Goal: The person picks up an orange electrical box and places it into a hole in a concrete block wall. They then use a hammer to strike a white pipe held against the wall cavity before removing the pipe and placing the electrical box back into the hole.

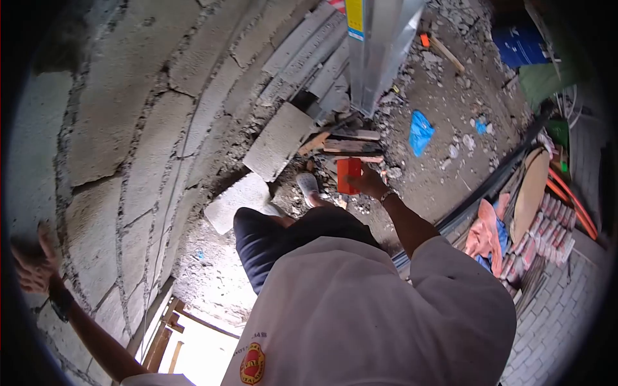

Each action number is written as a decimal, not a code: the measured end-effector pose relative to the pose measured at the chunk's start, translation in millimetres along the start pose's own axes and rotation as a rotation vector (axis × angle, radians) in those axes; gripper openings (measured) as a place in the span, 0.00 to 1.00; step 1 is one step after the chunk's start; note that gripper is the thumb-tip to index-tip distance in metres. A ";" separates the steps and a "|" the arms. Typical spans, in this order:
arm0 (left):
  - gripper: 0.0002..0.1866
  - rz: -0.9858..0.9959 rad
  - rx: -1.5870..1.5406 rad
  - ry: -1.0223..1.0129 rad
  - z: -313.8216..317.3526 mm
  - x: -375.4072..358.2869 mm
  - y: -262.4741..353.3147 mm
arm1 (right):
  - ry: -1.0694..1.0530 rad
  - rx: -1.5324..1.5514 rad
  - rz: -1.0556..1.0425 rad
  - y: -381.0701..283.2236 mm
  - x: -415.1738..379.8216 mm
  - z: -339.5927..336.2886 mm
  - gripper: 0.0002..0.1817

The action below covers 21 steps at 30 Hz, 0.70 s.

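Observation:
An orange electrical box (348,175) is in my right hand (368,181), with the fingers closed around its right side. The hand is out in front of my body, above the rubble floor. At the far left, my left hand (35,262) lies against the concrete block wall (96,141) with its fingers spread and nothing in it. The shadow at the view's edge partly darkens that hand.
Loose concrete blocks (280,141) and wood scraps (353,146) lie by my feet. A metal stud (373,64) stands ahead. A blue plastic bag (420,132) and another orange piece (425,40) rest on the dirt. Stacked packets (547,225) are at right.

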State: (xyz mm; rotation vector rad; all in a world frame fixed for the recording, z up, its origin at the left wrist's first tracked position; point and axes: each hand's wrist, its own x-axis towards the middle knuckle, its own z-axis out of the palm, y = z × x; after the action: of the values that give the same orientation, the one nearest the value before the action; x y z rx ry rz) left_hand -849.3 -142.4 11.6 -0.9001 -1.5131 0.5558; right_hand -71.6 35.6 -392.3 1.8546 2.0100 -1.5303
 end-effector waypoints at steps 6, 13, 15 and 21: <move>0.40 0.147 -0.077 0.015 -58.6 27.2 28.3 | -0.226 -0.154 0.405 77.0 -53.9 -10.8 0.30; 0.34 0.065 -0.281 0.058 -6.8 18.6 17.1 | 0.072 -0.098 0.283 110.6 -142.1 -14.7 0.38; 0.32 0.080 -0.402 0.056 3.7 12.6 15.5 | 0.112 -0.054 0.230 119.4 -166.9 -29.9 0.40; 0.24 0.008 -1.257 -0.227 -1.3 -65.3 63.8 | 0.344 -0.112 0.339 167.2 -282.6 -59.8 0.36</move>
State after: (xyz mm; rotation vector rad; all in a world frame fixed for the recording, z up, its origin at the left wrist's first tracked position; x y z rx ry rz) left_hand -836.2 -157.6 -77.5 -1.8110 -2.0505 -0.4144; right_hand 174.9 -169.7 -300.3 2.3871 1.7183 -1.0509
